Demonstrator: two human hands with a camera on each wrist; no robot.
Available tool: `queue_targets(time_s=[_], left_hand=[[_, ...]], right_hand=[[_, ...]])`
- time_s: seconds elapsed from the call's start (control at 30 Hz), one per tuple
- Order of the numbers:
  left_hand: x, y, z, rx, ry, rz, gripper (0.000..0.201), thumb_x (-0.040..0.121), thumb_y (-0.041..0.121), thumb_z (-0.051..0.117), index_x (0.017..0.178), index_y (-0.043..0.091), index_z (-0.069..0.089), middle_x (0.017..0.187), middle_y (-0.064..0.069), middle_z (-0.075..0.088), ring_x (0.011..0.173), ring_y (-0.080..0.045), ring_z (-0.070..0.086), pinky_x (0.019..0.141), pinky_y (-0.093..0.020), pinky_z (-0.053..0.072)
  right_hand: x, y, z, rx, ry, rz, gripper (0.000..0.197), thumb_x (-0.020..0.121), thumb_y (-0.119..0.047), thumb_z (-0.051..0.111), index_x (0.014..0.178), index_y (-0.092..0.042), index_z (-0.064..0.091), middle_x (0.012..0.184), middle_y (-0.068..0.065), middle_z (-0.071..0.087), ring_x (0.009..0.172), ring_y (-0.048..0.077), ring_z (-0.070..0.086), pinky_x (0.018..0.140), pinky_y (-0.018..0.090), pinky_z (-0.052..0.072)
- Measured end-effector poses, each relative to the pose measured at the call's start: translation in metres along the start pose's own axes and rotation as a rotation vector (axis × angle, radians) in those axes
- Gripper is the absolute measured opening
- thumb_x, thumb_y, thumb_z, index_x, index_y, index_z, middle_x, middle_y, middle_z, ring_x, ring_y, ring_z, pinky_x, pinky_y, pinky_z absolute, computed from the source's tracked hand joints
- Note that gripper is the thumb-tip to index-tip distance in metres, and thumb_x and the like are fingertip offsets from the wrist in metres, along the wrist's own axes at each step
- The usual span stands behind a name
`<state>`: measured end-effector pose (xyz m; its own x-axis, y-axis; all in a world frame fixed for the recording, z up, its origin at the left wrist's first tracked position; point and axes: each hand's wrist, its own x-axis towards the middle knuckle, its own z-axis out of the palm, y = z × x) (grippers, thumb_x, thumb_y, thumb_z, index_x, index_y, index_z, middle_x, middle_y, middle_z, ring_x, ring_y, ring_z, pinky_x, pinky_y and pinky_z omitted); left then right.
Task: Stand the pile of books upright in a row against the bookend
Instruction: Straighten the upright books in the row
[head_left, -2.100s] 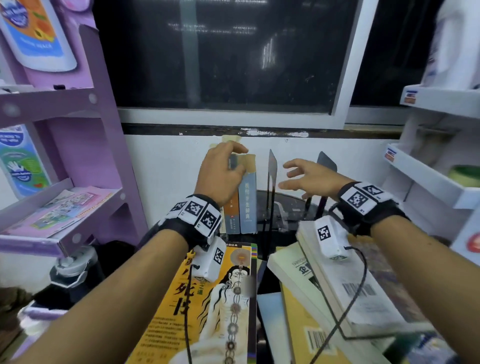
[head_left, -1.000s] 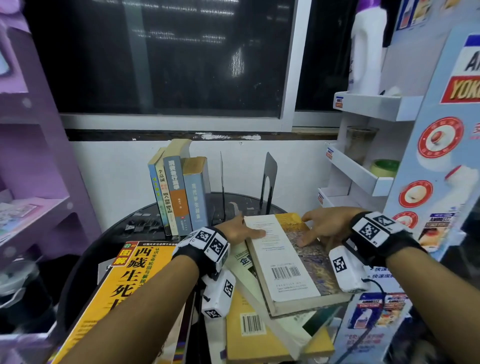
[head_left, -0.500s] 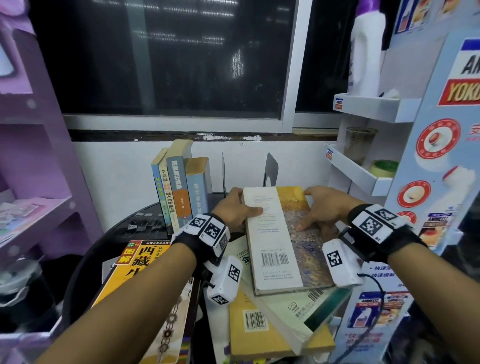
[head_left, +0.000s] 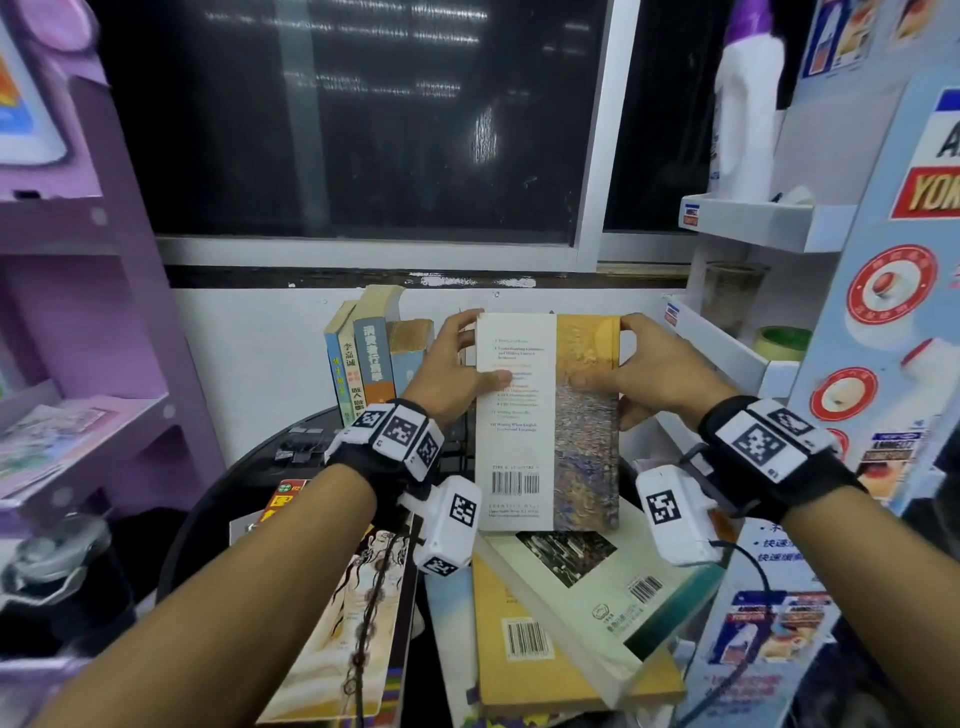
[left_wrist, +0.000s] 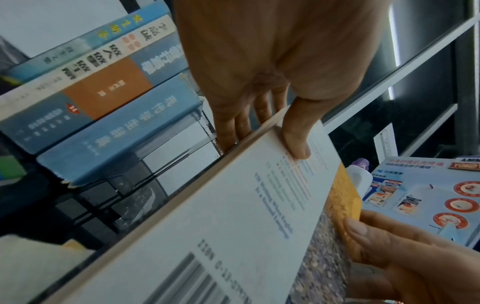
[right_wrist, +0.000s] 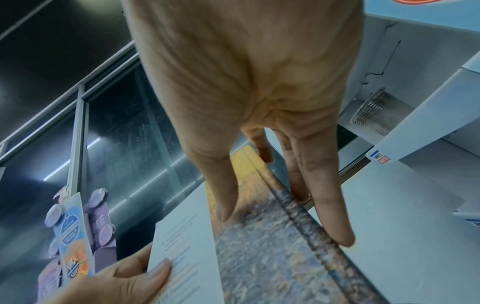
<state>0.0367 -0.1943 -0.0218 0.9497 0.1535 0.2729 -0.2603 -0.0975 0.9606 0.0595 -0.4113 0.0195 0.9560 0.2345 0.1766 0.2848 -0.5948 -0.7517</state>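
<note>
Both hands hold a book with a white and yellow-mottled back cover (head_left: 545, 415) upright above the pile. My left hand (head_left: 467, 364) grips its left edge, thumb on the cover (left_wrist: 296, 144), fingers behind. My right hand (head_left: 644, 364) grips the spine side (right_wrist: 259, 257), thumb in front. Several books (head_left: 369, 358) stand in a row just left of it, leaning slightly. The held book hides the bookend. Below lie a green-white book (head_left: 587, 587), a yellow book (head_left: 519, 649) and a large orange-yellow book (head_left: 343, 597).
The round black table (head_left: 249, 483) carries small black clips (head_left: 296, 452). A purple shelf unit (head_left: 78, 415) stands close on the left, a white display rack (head_left: 727, 353) with a white bottle (head_left: 743, 104) on the right. Wall and window lie behind.
The white and yellow book, flat on the pile a second ago, has been tipped up and lifted by both hands until it stands upright beside the row.
</note>
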Motion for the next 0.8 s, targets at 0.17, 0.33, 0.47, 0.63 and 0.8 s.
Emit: queue_targets(time_s=[0.17, 0.33, 0.47, 0.63, 0.8], left_hand=[[-0.004, -0.007, 0.001, -0.177, -0.013, -0.037, 0.073, 0.078, -0.012, 0.066, 0.138, 0.019, 0.037, 0.137, -0.006, 0.050, 0.116, -0.032, 0.058, 0.090, -0.052, 0.053], [-0.012, -0.005, 0.012, -0.270, 0.011, -0.039, 0.060, 0.081, 0.011, 0.073, 0.132, 0.017, 0.042, 0.126, -0.011, 0.060, 0.106, -0.029, 0.065, 0.088, -0.045, 0.055], [-0.022, -0.004, 0.019, -0.295, 0.024, 0.001, 0.057, 0.082, 0.017, 0.073, 0.129, 0.019, 0.041, 0.119, -0.012, 0.065, 0.100, -0.029, 0.067, 0.087, -0.047, 0.055], [-0.029, -0.006, 0.014, -0.294, -0.016, 0.048, 0.053, 0.082, 0.015, 0.073, 0.127, 0.018, 0.045, 0.117, -0.015, 0.066, 0.101, -0.036, 0.066, 0.086, -0.052, 0.055], [-0.032, -0.002, 0.006, -0.298, -0.102, 0.071, 0.042, 0.082, 0.010, 0.072, 0.118, 0.022, 0.053, 0.103, -0.006, 0.072, 0.092, -0.028, 0.069, 0.078, -0.045, 0.057]], right_hand=[[-0.006, 0.006, 0.003, 0.038, 0.067, -0.060, 0.061, 0.071, -0.035, 0.083, 0.120, -0.030, 0.047, 0.092, 0.000, 0.069, 0.078, 0.017, 0.069, 0.052, 0.034, 0.059], [-0.006, 0.007, 0.007, 0.128, 0.152, -0.097, 0.062, 0.069, -0.045, 0.082, 0.114, -0.025, 0.045, 0.096, 0.000, 0.065, 0.085, 0.017, 0.068, 0.074, 0.042, 0.060], [-0.008, 0.006, 0.008, 0.278, 0.145, -0.128, 0.068, 0.068, -0.040, 0.083, 0.120, -0.026, 0.042, 0.106, -0.004, 0.059, 0.092, 0.013, 0.064, 0.079, 0.036, 0.058], [-0.013, 0.006, 0.000, 0.305, -0.027, -0.203, 0.065, 0.061, -0.039, 0.081, 0.119, -0.029, 0.055, 0.110, -0.001, 0.063, 0.101, 0.016, 0.064, 0.082, 0.037, 0.058], [-0.019, -0.002, -0.017, 0.225, -0.221, -0.233, 0.051, 0.065, -0.028, 0.079, 0.112, -0.024, 0.060, 0.106, 0.006, 0.069, 0.086, 0.014, 0.070, 0.059, 0.025, 0.055]])
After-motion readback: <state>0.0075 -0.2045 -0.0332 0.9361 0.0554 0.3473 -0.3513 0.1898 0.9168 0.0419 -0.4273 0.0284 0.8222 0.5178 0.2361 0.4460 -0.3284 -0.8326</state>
